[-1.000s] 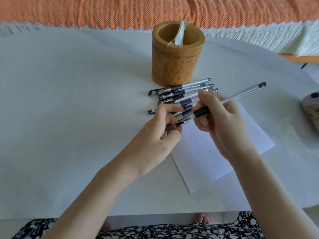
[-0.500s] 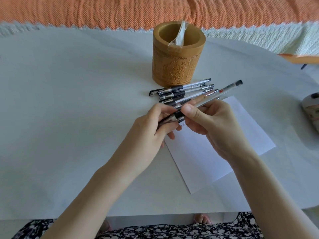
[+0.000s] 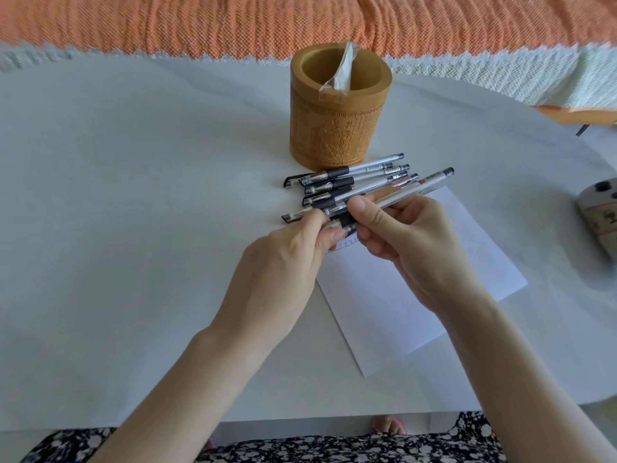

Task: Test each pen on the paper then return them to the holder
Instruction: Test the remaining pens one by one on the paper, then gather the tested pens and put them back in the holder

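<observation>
Pen point(image 3: 430, 182) under test is held off the worktop point(image 3: 133, 195) by both hands, above the far edge of the paper point(image 3: 417, 312).

Grip:
- Left hand point(image 3: 287, 262): fingers point(image 3: 329, 233) curled and pinching the writing end of the pen, next to the black grip section. The fingertips cover that end, so whether a cap is fitted cannot be determined.
- Right hand point(image 3: 417, 248): thumb laid along the clear barrel, other fingers curled beneath it, barrel enclosed.
- The rear end of the pen projects up and to the right, beyond the right hand and free of both hands.

Progress, as judged:
- A short row of small ink marks shows on the paper directly below the fingers. Some testing therefore appears complete.
- The loose pens point(image 3: 360, 177) lie side by side on the worktop, touching one another, between the hands and the holder point(image 3: 337, 128). The nearest one lies just beside the held pen.
- The holder stands upright just behind that row. No pen shows inside it. Only a clear plastic wrapper point(image 3: 340, 71) leans out over its rim.
- The return step therefore appears not yet begun. Which loose pens are already tested cannot be determined.
</observation>
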Demonstrator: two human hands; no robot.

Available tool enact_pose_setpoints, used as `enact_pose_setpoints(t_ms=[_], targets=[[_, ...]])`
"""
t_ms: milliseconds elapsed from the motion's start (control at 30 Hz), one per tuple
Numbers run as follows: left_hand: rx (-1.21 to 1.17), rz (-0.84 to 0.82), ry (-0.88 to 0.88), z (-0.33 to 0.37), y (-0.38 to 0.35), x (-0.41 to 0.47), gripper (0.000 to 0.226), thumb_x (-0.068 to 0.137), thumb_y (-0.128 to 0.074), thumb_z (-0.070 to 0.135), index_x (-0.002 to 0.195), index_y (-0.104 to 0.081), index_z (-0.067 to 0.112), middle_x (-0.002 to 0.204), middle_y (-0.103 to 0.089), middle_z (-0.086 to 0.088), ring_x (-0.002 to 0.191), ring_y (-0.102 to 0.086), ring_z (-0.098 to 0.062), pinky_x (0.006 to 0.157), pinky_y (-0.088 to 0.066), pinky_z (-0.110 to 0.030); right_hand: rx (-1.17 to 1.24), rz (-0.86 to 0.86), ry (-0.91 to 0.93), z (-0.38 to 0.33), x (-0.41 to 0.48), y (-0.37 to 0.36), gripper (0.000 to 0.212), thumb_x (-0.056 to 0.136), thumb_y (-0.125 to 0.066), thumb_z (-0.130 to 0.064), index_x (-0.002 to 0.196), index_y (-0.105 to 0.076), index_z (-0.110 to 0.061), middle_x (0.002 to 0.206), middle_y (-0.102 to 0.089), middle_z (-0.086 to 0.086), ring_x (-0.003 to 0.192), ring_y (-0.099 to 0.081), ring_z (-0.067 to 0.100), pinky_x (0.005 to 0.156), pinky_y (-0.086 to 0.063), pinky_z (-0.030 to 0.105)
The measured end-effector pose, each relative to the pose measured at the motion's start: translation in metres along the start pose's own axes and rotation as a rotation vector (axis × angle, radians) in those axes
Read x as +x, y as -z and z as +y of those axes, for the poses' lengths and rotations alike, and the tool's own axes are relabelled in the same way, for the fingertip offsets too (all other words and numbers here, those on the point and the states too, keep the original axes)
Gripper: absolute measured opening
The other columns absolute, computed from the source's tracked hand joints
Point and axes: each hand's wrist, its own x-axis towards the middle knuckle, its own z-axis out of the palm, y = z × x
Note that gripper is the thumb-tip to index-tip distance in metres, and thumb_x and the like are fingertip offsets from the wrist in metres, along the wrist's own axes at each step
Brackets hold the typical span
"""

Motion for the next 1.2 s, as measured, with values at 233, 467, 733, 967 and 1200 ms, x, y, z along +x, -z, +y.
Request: enact_pose_setpoints(t_ms=[233,467,733,967,1200], targets=[[0.049,0.011,-0.020,-0.003,0.002,-0.005,0.035,0.092,-0.030,0.039,0.084,-0.053,0.014,0.061,-0.059,0.004,0.057,-0.049,-0.024,0.045,-0.023,-0.024,0.032,-0.030,-0.007,0.000,-0.001,-0.004,0.014,0.072,-0.068,-0.022,0.078,-0.065,-0.009,0.053,-0.058,-0.007,0.048,-0.050,0.006,0.048,-0.040,0.014],[0.030,0.020,-0.010,-0.001,0.003,-0.003,0.018,0.095,-0.046,0.026,0.083,-0.055,0.015,0.062,-0.040,0.015,0.064,-0.044,-0.021,0.050,-0.018,-0.024,0.027,-0.015,0.005,0.002,0.000,-0.007,0.014,0.073,-0.069,-0.022,0.078,-0.067,-0.010,0.054,-0.056,-0.003,0.051,-0.047,0.009,0.048,-0.039,0.017],[0.143,0.081,0.017,-0.014,0.011,0.004,0.029,0.092,-0.042,0.043,0.083,-0.055,0.019,0.058,-0.042,0.011,0.053,-0.031,-0.012,0.040,-0.024,-0.025,-0.313,0.138,-0.019,-0.005,0.007,0.006,0.043,0.077,-0.066,-0.044,0.068,-0.066,-0.002,0.047,-0.056,0.000,0.038,-0.043,0.010,0.042,-0.034,0.016],[0.176,0.156,-0.023,-0.028,-0.005,0.008,0.033,0.088,-0.044,0.043,0.084,-0.062,0.015,0.073,-0.057,0.002,0.073,-0.052,-0.020,0.051,-0.039,-0.029,-0.885,0.172,0.468,-0.002,0.017,0.025,0.029,0.081,-0.071,-0.029,0.107,-0.066,-0.017,0.113,-0.060,-0.001,0.103,-0.054,0.011,0.090,-0.038,0.016],[0.182,0.179,-0.013,-0.020,-0.025,0.013,0.029,0.085,-0.048,0.038,0.091,-0.066,0.015,0.085,-0.061,-0.001,0.084,-0.056,-0.023,0.056,-0.040,-0.029,-1.223,-0.215,0.431,-0.004,0.025,0.034,0.077,0.081,-0.062,-0.029,0.148,-0.026,-0.021,0.159,-0.017,0.000,0.148,-0.008,0.016,0.119,0.002,0.030]])
